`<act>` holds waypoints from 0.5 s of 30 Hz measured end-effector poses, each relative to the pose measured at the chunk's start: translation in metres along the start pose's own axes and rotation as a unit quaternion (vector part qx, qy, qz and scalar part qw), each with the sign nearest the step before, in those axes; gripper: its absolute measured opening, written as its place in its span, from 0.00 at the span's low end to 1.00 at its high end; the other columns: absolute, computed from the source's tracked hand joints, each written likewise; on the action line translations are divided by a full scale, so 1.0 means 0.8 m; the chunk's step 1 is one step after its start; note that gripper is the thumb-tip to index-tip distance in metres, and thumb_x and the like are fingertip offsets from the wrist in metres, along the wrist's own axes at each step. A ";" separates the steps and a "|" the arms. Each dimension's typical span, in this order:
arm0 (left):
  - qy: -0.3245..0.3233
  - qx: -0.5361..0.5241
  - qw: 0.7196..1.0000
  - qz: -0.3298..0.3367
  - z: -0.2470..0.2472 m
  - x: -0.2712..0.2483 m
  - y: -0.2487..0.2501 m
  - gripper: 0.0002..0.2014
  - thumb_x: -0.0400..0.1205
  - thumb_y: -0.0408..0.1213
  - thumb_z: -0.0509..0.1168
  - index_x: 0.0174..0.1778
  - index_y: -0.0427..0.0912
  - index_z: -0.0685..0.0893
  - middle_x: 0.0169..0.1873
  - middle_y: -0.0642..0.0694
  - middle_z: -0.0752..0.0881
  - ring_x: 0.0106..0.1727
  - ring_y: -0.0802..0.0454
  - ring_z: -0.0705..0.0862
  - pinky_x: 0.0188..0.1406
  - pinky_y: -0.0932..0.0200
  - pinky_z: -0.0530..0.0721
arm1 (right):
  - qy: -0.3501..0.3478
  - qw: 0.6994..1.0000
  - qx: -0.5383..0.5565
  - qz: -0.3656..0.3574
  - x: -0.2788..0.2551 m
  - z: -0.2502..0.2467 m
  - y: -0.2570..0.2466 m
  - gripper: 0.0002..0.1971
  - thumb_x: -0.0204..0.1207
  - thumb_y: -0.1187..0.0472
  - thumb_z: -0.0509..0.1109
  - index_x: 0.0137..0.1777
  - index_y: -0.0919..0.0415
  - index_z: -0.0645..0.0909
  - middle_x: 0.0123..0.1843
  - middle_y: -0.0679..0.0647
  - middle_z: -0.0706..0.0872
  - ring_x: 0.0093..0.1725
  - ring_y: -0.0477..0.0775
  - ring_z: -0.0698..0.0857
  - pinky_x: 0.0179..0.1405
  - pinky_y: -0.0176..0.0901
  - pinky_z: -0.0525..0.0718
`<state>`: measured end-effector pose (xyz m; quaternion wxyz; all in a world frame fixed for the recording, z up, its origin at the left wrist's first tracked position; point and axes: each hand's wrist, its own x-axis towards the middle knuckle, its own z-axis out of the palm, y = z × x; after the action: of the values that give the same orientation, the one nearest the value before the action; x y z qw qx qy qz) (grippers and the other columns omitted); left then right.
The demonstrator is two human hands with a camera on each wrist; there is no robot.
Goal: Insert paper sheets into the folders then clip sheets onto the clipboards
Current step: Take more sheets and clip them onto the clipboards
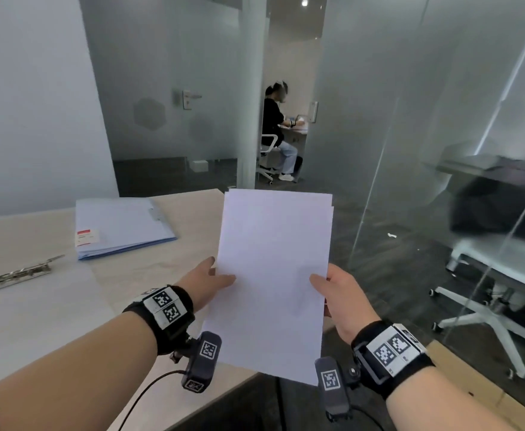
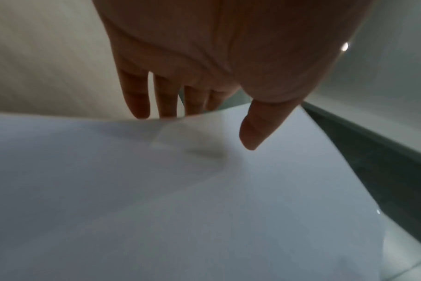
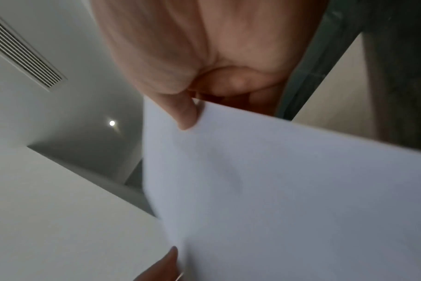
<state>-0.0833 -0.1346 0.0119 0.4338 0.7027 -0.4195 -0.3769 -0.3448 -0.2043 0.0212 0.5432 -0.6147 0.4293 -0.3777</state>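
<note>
A small stack of white paper sheets (image 1: 273,275) is held up in the air past the table's right corner, its top edges slightly fanned. My left hand (image 1: 211,279) pinches the stack's left edge, thumb on top (image 2: 252,131) and fingers underneath. My right hand (image 1: 335,290) pinches the right edge, thumb (image 3: 185,112) on the front and fingers behind. A blue stack of folders (image 1: 121,225) with a red-and-white label lies on the table at the back. A metal clip bar of a clipboard (image 1: 25,272) lies at the table's left.
The beige table (image 1: 149,269) ends just under the sheets; dark floor lies to the right. Glass walls stand ahead and to the right, with a white office chair (image 1: 488,309) behind the right pane. A person sits at a desk in the far room.
</note>
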 end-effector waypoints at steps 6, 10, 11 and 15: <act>0.084 -0.152 0.978 0.115 -0.049 -0.026 0.041 0.11 0.78 0.40 0.68 0.54 0.45 0.89 0.52 0.43 0.93 0.57 0.39 0.90 0.63 0.40 0.85 | -0.012 0.989 0.131 -0.060 0.013 0.032 -0.036 0.13 0.86 0.68 0.63 0.54 0.56 0.89 0.55 0.55 0.95 0.55 0.59 0.92 0.50 0.52 0.86; 0.102 -0.178 0.966 0.157 -0.066 -0.036 0.053 0.10 0.83 0.38 0.65 0.58 0.48 0.88 0.53 0.47 0.92 0.57 0.44 0.90 0.61 0.45 0.85 | -0.030 0.980 0.170 -0.102 0.021 0.046 -0.057 0.11 0.85 0.68 0.65 0.57 0.57 0.88 0.57 0.56 0.94 0.55 0.57 0.92 0.53 0.53 0.87; 0.106 -0.172 0.965 0.164 -0.066 -0.039 0.051 0.10 0.84 0.38 0.64 0.59 0.50 0.87 0.53 0.49 0.92 0.56 0.47 0.90 0.60 0.48 0.85 | -0.032 0.979 0.175 -0.103 0.022 0.049 -0.058 0.11 0.85 0.68 0.65 0.57 0.57 0.88 0.57 0.56 0.94 0.55 0.57 0.92 0.52 0.52 0.86; 0.125 -0.156 0.966 0.167 -0.057 -0.049 0.023 0.10 0.86 0.38 0.63 0.59 0.51 0.87 0.53 0.52 0.92 0.54 0.54 0.89 0.56 0.55 0.83 | -0.045 0.982 0.159 -0.086 0.019 0.060 -0.041 0.11 0.84 0.70 0.66 0.57 0.57 0.88 0.56 0.55 0.95 0.54 0.56 0.92 0.51 0.50 0.86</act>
<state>-0.0616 -0.0906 0.0504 0.6435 0.5880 -0.4092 -0.2695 -0.2914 -0.2006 0.0481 0.6185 -0.5711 0.2844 -0.4587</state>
